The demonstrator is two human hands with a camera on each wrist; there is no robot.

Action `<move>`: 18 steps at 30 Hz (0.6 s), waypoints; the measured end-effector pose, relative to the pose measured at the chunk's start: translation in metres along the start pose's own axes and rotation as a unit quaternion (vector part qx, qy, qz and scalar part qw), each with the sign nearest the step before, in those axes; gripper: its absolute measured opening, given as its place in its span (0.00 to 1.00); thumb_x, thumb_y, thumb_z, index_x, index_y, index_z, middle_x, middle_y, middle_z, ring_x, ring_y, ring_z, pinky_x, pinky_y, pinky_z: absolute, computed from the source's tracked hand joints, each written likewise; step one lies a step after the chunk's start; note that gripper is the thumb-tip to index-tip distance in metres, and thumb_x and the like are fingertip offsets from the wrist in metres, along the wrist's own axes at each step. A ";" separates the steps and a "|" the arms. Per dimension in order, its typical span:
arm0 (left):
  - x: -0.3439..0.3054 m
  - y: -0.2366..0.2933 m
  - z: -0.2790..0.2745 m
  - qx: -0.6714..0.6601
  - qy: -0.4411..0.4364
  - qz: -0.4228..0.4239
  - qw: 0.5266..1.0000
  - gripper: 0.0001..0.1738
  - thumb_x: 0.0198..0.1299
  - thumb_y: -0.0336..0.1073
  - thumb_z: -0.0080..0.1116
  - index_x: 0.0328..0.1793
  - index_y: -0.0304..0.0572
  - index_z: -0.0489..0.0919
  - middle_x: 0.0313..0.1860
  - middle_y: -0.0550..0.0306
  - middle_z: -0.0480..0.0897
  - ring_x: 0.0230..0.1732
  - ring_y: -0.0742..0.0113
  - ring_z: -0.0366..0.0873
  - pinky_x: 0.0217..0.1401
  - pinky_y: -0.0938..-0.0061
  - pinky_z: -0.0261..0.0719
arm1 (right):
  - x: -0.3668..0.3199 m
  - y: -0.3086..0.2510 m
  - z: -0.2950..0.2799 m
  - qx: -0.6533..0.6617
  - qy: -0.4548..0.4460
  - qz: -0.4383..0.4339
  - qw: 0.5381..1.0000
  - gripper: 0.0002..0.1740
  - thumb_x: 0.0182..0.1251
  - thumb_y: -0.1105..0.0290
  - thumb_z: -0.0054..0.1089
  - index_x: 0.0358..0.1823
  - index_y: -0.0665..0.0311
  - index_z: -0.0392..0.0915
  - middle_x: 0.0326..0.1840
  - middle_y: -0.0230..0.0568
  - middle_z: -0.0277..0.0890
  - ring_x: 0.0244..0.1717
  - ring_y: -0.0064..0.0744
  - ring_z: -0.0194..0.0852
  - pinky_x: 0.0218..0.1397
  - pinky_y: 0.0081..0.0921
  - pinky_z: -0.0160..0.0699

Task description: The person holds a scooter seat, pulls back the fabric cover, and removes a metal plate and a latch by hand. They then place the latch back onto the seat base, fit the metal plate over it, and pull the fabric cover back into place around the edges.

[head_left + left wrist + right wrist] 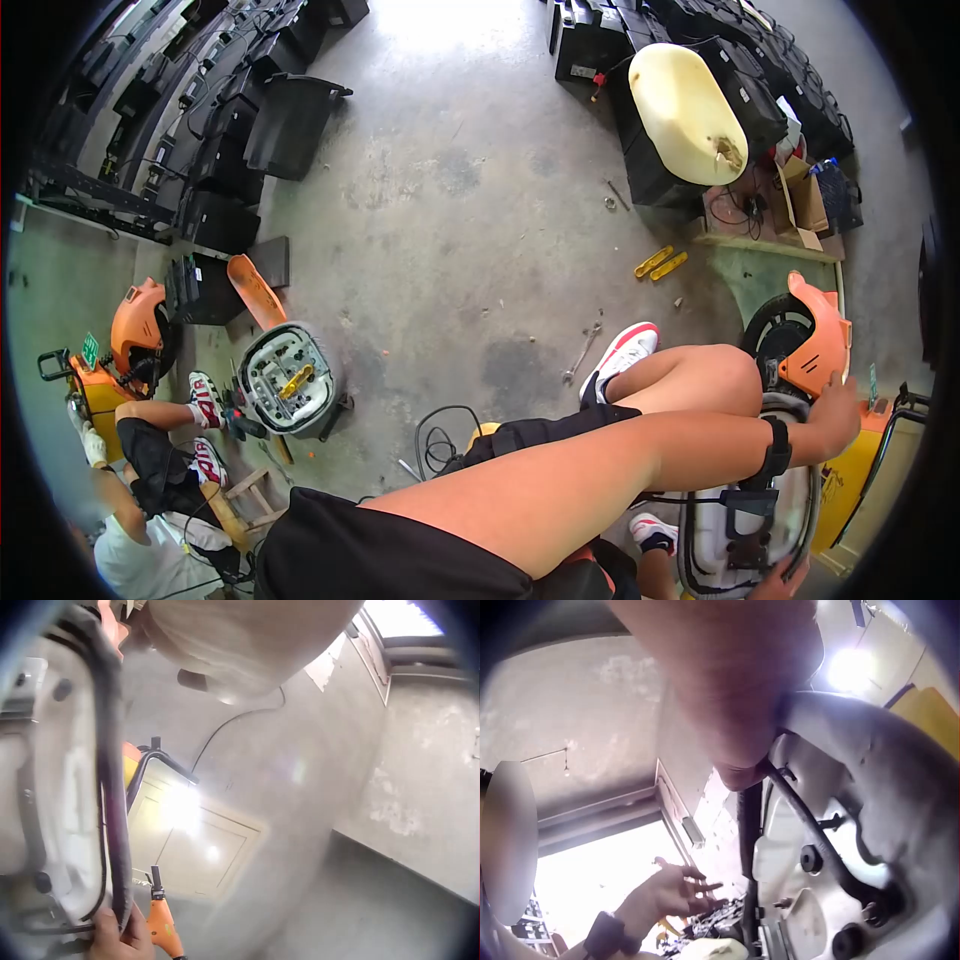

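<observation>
My left hand (835, 415) is raised near the orange fender of a scooter (815, 345); in the right wrist view the same left hand (676, 894) has its fingers spread and holds nothing. Below that arm stands an upturned seat (705, 520), its pale underside and dark rim showing. At the lower edge my right hand (782, 582) holds the seat's rim. The left wrist view shows the right hand (121, 939) with thumb and fingers round the rim of the seat (82, 757). Black hinge parts and round rubber feet show inside the seat (911, 780).
Wrenches (583, 352), yellow pieces (660, 263) and black cases (235, 150) lie about the floor. A cream seat shell (685, 115) rests on cases at upper right, by an open carton (803, 200). Another person (150, 550) sits at lower left beside a second upturned seat (290, 378).
</observation>
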State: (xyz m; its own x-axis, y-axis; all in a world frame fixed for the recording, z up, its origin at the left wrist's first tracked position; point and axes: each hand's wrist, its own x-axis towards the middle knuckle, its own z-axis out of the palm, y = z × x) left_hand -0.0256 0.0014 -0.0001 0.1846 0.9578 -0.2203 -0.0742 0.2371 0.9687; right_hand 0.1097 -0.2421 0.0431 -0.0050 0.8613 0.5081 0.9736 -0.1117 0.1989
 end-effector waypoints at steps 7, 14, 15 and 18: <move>-0.007 -0.055 0.064 0.164 -0.197 0.195 0.947 0.04 0.47 0.30 0.64 0.30 0.40 0.84 0.33 0.44 0.85 0.35 0.48 0.83 0.36 0.59 0.80 | -0.072 0.018 0.154 0.271 -0.178 -0.145 0.935 0.23 0.52 0.76 0.68 0.53 0.68 0.79 0.51 0.57 0.79 0.51 0.60 0.78 0.51 0.45 0.78; -0.004 -0.120 0.100 0.131 -0.337 0.268 0.893 0.04 0.36 0.33 0.64 0.19 0.42 0.83 0.19 0.46 0.80 0.22 0.44 0.79 0.26 0.59 0.77 | -0.086 -0.058 0.185 0.250 -0.367 -0.081 0.892 0.22 0.49 0.68 0.69 0.48 0.63 0.82 0.46 0.51 0.81 0.49 0.57 0.79 0.50 0.45 0.77; -0.007 -0.112 0.088 0.195 -0.332 0.291 0.876 0.04 0.36 0.34 0.64 0.17 0.43 0.82 0.17 0.47 0.79 0.21 0.44 0.78 0.24 0.58 0.76 | -0.072 -0.069 0.185 0.257 -0.370 -0.076 0.889 0.21 0.49 0.68 0.69 0.48 0.63 0.82 0.46 0.51 0.81 0.49 0.57 0.79 0.50 0.45 0.77; -0.010 -0.105 0.074 0.293 -0.367 0.268 0.842 0.06 0.40 0.37 0.63 0.22 0.43 0.85 0.20 0.49 0.81 0.24 0.47 0.81 0.27 0.60 0.78 | -0.022 -0.117 0.176 0.277 -0.373 -0.057 0.884 0.21 0.49 0.68 0.69 0.47 0.63 0.82 0.46 0.51 0.81 0.49 0.57 0.79 0.50 0.45 0.77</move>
State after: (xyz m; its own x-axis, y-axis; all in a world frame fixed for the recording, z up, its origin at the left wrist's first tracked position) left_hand 0.0532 -0.0449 -0.0907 0.8493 0.4933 0.1881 0.1165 -0.5227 0.8445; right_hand 0.0364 -0.1611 -0.1389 -0.1592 0.9616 -0.2235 0.9400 0.0784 -0.3321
